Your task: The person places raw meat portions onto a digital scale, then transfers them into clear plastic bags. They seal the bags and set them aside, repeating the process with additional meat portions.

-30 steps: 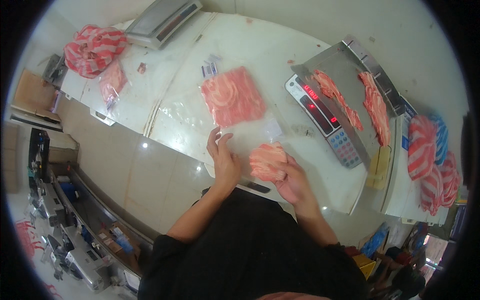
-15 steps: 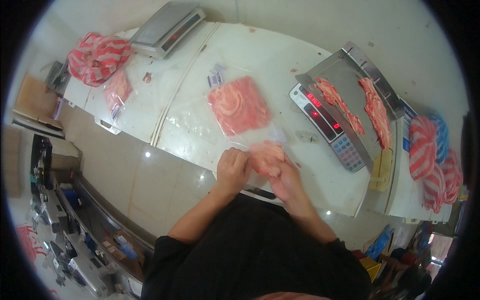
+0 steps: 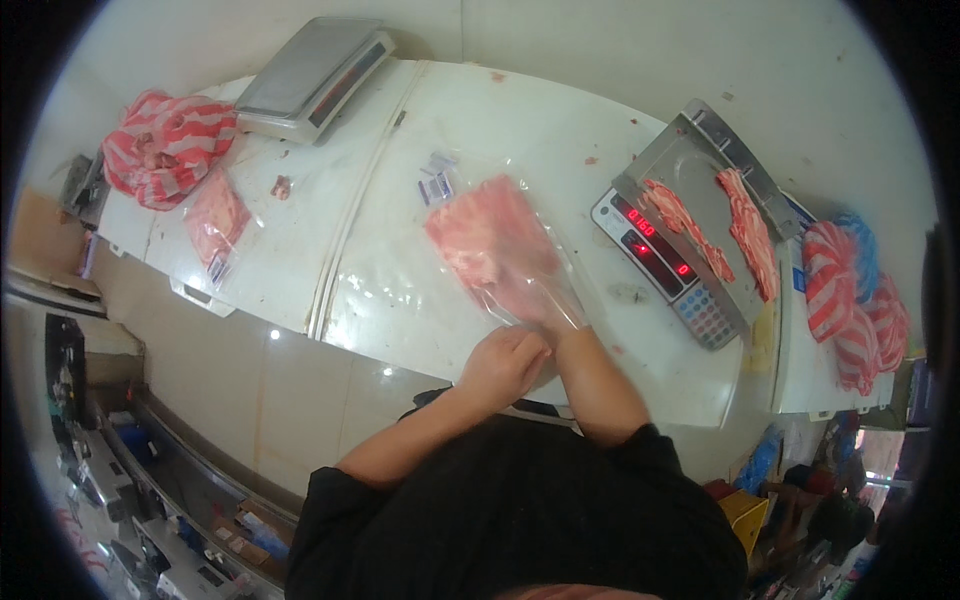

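A clear plastic bag (image 3: 575,275) of thin raw meat slices (image 3: 490,225) lies on the white counter in front of me. My left hand (image 3: 503,367) is closed at the bag's near edge, pinching the plastic by its mouth. Through that mouth goes my right hand (image 3: 543,308), inside the bag up to about the wrist at the near end of the meat. Its fingers are blurred behind plastic and meat, so their pose is hidden.
To the right, a scale (image 3: 655,245) carries two strips of meat (image 3: 745,230). Another scale (image 3: 315,80) stands at the back left, near a red-and-white striped bag (image 3: 165,145) and a smaller meat pack (image 3: 215,220). More striped bags (image 3: 835,285) lie far right.
My right hand has gone from outside the bag, holding a slice of meat by its mouth, to inside it. My left hand has shifted slightly right and nearer. The view has tilted a little.
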`<state>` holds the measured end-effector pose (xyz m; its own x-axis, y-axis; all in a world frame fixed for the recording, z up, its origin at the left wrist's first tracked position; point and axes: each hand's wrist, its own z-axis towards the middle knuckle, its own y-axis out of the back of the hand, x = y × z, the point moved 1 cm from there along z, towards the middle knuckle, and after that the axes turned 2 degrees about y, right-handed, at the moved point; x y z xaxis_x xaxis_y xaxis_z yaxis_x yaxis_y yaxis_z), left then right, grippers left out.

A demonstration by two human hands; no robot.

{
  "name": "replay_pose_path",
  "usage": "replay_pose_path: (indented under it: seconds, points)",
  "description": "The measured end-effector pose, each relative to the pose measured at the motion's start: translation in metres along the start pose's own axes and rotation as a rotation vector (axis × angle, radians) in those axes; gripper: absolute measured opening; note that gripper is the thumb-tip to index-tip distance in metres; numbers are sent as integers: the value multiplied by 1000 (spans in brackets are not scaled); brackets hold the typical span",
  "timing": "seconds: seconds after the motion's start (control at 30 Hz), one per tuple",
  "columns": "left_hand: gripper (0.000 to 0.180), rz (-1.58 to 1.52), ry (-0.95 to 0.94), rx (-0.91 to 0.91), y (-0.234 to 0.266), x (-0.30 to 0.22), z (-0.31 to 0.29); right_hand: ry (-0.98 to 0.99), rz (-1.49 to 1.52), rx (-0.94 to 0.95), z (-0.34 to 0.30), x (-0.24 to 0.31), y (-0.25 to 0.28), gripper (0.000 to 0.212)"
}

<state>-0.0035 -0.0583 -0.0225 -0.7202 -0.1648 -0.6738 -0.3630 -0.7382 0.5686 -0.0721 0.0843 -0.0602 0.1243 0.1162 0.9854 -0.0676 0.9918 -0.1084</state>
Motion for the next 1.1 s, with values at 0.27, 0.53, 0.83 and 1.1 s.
replay_pose_path:
  seconds: [0.27,0.53,0.83,1.1]
  points:
    - [27,-25,146,-31,90,95,112,-332,165,-171,-21,4,-1,82]
    - [49,419,-37,132,27,157,126,-132,194,-588,-69,24,0,69]
    - [67,433,-64,288,1,117,127,-310,9,-895,-170,61,-4,24]
    - [70,562,-85,345,-3,112,131,-133,-579,-1051,-176,200,53,17]
